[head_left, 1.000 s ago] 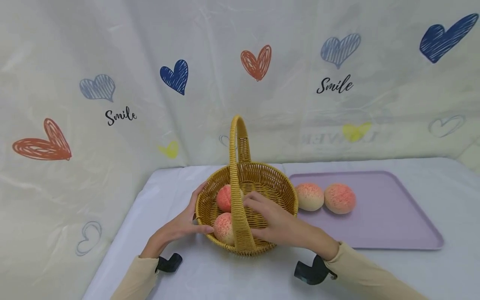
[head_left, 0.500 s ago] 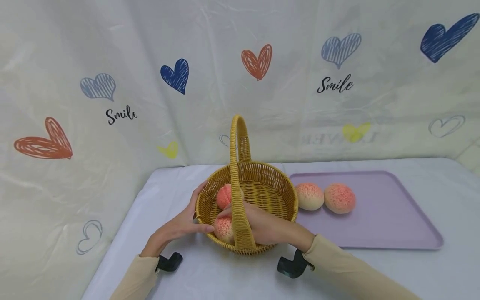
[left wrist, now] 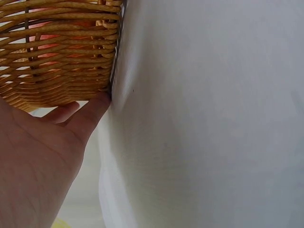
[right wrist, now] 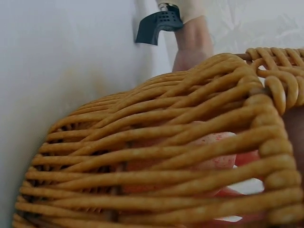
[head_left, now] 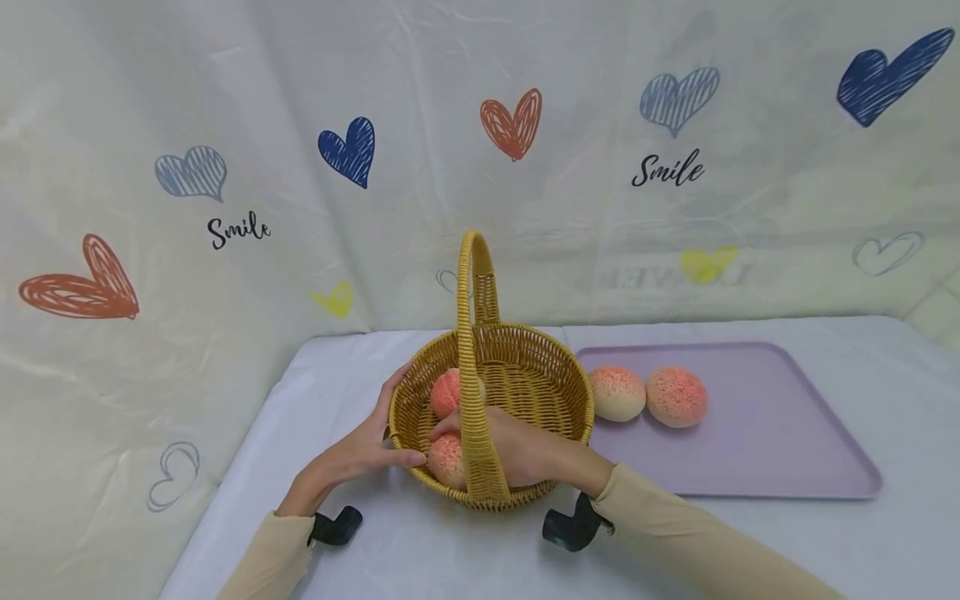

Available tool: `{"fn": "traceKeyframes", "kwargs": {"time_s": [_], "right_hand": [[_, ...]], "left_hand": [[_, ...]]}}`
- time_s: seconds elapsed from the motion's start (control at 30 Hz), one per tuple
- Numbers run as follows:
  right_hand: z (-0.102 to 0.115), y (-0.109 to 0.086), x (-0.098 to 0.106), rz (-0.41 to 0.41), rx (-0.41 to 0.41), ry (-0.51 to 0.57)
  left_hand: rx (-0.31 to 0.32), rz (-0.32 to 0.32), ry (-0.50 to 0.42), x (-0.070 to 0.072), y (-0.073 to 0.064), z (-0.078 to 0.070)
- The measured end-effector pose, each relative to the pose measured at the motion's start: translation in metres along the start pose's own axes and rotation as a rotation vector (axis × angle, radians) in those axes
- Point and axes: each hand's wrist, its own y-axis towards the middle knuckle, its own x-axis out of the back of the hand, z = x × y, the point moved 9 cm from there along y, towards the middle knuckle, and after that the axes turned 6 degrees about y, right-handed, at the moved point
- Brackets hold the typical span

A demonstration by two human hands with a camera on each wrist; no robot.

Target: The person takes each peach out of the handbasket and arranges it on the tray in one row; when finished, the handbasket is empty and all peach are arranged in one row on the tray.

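A round wicker basket [head_left: 536, 358] with a tall arched handle stands at the table's middle. My left hand [head_left: 367, 446] holds its left side, thumb at the rim; in the left wrist view my fingers [left wrist: 88, 116] lie against the outer weave near the base. Inside, a pink and cream peach [head_left: 446, 461] sits at the front left, and my right hand [head_left: 519, 447], reaching in under the handle, grips it from above. Behind it lies a redder peach [head_left: 445, 394]. The handle hides part of my right hand. In the right wrist view the basket's weave [right wrist: 152, 161] covers most of the peaches.
To the right lies a flat purple tray [head_left: 780, 433], with two more peaches [head_left: 618, 393] side by side at its left end. A white cloth covers the table [head_left: 420, 550]. Behind hangs a pale sheet [head_left: 420, 75] printed with hearts.
My right hand has moved left and down inside the basket, from above its middle onto the front peach. My left hand, the basket and the peaches on the tray have stayed put.
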Motion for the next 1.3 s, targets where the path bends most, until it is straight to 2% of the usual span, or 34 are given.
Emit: {"fn": "traceKeyframes", "kwargs": {"time_s": [0.13, 0.27, 0.47, 0.7, 1.17, 1.3], "right_hand": [[-0.002, -0.004, 0.006, -0.03, -0.021, -0.018], [-0.01, -0.014, 0.017, -0.071, -0.113, 0.005], [-0.023, -0.034, 0.036, -0.105, -0.249, -0.065], [-0.026, -0.038, 0.04, -0.084, -0.256, -0.099], [-0.03, -0.034, 0.032, -0.01, -0.339, -0.057], [-0.029, -0.034, 0.033, -0.02, -0.323, -0.054]], "left_hand": [[-0.003, 0.001, -0.005, 0.0, 0.0, -0.002], [0.009, 0.001, -0.008, 0.0, 0.0, -0.003], [0.013, 0.003, -0.01, 0.001, 0.001, -0.004], [0.004, 0.0, -0.018, 0.001, 0.0, -0.003], [0.0, -0.008, 0.002, 0.002, -0.001, -0.003], [-0.005, 0.002, -0.002, 0.0, 0.0, -0.005]]}}
